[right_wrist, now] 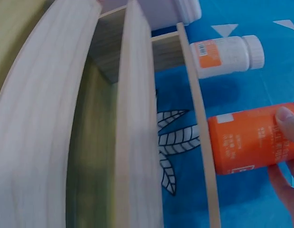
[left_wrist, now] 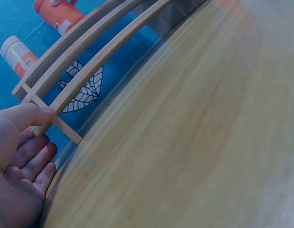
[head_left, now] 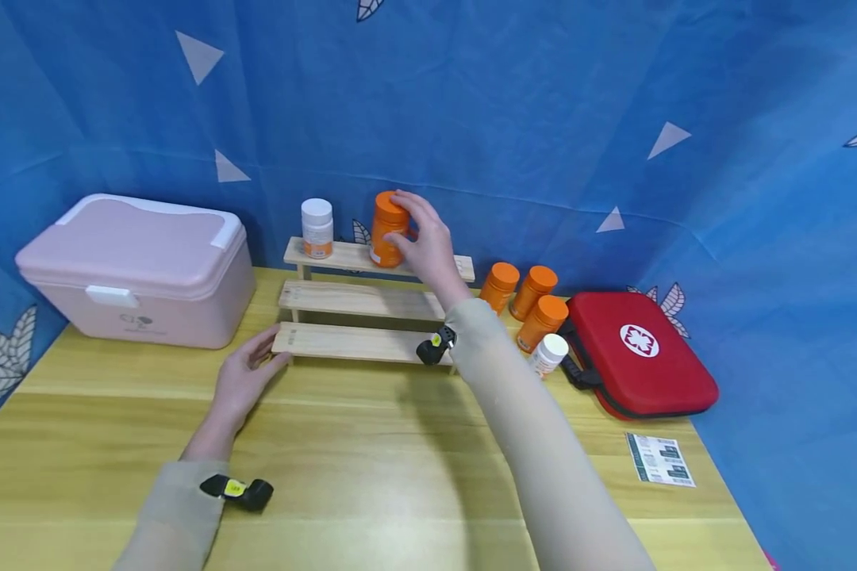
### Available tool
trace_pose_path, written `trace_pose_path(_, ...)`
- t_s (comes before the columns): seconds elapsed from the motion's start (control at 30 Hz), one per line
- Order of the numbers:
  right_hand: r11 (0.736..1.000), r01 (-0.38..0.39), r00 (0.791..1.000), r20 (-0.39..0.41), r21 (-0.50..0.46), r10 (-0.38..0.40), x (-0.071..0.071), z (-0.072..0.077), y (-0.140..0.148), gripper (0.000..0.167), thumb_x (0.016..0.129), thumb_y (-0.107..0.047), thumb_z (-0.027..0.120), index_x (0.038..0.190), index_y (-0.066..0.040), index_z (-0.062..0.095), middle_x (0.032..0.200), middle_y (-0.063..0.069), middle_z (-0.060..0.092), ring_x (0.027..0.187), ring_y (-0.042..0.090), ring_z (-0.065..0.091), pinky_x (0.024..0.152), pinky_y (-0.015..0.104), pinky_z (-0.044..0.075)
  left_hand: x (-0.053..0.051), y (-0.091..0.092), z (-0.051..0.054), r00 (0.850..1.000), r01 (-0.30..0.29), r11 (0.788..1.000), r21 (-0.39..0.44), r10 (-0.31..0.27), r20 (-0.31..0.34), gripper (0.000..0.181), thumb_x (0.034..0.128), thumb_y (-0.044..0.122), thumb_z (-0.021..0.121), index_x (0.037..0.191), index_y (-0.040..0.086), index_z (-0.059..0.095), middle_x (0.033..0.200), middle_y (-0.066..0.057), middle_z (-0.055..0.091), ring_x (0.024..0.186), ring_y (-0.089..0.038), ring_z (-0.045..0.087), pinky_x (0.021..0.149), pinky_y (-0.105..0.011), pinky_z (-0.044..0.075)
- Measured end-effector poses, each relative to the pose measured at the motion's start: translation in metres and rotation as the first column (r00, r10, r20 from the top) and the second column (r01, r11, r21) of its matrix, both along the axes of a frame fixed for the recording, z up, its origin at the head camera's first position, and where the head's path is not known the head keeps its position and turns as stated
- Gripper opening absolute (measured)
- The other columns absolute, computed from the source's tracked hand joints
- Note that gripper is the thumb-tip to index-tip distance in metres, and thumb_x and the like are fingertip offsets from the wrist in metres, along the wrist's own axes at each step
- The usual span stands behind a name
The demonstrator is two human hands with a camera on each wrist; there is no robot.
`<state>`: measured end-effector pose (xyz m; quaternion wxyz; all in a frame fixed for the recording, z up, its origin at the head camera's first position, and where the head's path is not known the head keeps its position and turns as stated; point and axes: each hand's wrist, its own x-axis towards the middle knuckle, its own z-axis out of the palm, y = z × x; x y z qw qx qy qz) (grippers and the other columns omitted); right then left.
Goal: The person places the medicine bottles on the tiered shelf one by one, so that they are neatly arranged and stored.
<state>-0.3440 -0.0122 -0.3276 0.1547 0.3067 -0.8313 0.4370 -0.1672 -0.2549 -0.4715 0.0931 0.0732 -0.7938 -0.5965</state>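
Observation:
A three-tier wooden rack (head_left: 353, 342) stands against the blue backdrop. On its top tier, my right hand (head_left: 432, 246) grips an orange pill bottle (head_left: 386, 226) around its upper part, thumb on one side and fingers on the other. The bottle is upright, its base at the top board in the right wrist view. To its left on the same board is a white pill bottle (head_left: 317, 230) with an orange label band. My left hand (left_wrist: 18, 156) holds the left end of the rack's lowest board, thumb against the board and fingers curled below it.
Right of the rack stand several more bottles: orange ones (head_left: 543, 321) and a white-capped one (head_left: 548, 353), partly behind my right sleeve. Beyond lies a red first-aid case (head_left: 643, 357), with a printed card (head_left: 660, 459) in front. A pink lidded box (head_left: 139, 270) sits at left.

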Motion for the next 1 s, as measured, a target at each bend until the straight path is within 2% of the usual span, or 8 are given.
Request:
trace_pose_path(0.17,0.998,-0.006,1.0,-0.016,0.061,0.007,0.002,0.002,-0.002,0.055,0.085,-0.011,0.07,0.137,-0.011,0.051,0.146,0.0,0.041,0.13,0.015,0.042,0.097,0.033,0.048,0.002,-0.001,-0.001,1.0,-0.005,1.0,0.007,0.005,-0.001,0.064,0.091,0.027,0.067,0.145,0.007,0.04,0.146,-0.017,0.039,0.132,-0.034,0.039,0.108,-0.045,0.033)
trace_pose_path(0.33,0.987,0.009,0.998,-0.069,0.162,0.002,0.005,0.01,0.001,0.06,0.083,-0.013,0.074,0.138,-0.011,0.051,0.149,0.002,0.037,0.134,0.015,0.036,0.106,0.024,0.036,0.003,0.0,-0.002,1.0,-0.015,1.0,-0.002,0.015,0.005,0.064,0.0909,0.029,0.067,0.145,0.006,0.041,0.145,-0.016,0.041,0.131,-0.032,0.04,0.108,-0.044,0.034)
trace_pose_path(0.5,0.986,0.022,0.997,-0.081,0.167,-0.008,0.013,0.014,0.014,0.063,0.081,-0.014,0.076,0.139,-0.014,0.051,0.152,0.004,0.033,0.138,0.015,0.03,0.109,0.026,0.032,0.005,0.0,-0.003,1.0,-0.008,1.0,-0.005,0.008,0.013,0.064,0.0908,0.031,0.067,0.145,0.007,0.041,0.146,-0.016,0.041,0.131,-0.032,0.04,0.109,-0.045,0.033)
trace_pose_path(0.7,0.987,0.064,0.994,-0.095,0.149,-0.05,0.034,0.005,0.041,0.062,0.081,-0.014,0.076,0.138,-0.011,0.051,0.148,0.007,0.037,0.136,0.018,0.033,0.106,0.034,0.037,0.006,0.002,-0.003,1.0,0.002,1.0,0.01,-0.003,0.011,0.064,0.0901,0.027,0.069,0.145,0.008,0.041,0.145,-0.019,0.041,0.131,-0.034,0.041,0.109,-0.047,0.032)
trace_pose_path(0.87,0.982,0.091,0.99,-0.121,0.167,-0.071,0.049,-0.006,0.068,0.059,0.081,-0.017,0.078,0.134,-0.008,0.054,0.143,0.008,0.043,0.132,0.025,0.037,0.109,0.043,0.031,0.004,0.002,-0.002,1.0,0.007,1.0,0.002,-0.007,-0.001,0.063,0.0907,0.027,0.068,0.145,0.008,0.041,0.146,-0.018,0.04,0.131,-0.035,0.04,0.109,-0.048,0.031)
trace_pose_path(1.0,0.979,0.108,0.988,-0.124,0.174,-0.087,0.058,-0.016,0.088,0.059,0.081,-0.018,0.078,0.134,-0.008,0.055,0.141,0.009,0.046,0.131,0.028,0.038,0.109,0.046,0.03,0.002,0.0,-0.001,1.0,0.001,1.0,-0.024,-0.001,0.005,0.064,0.091,0.031,0.067,0.145,0.008,0.041,0.147,-0.017,0.039,0.131,-0.034,0.039,0.109,-0.047,0.032)
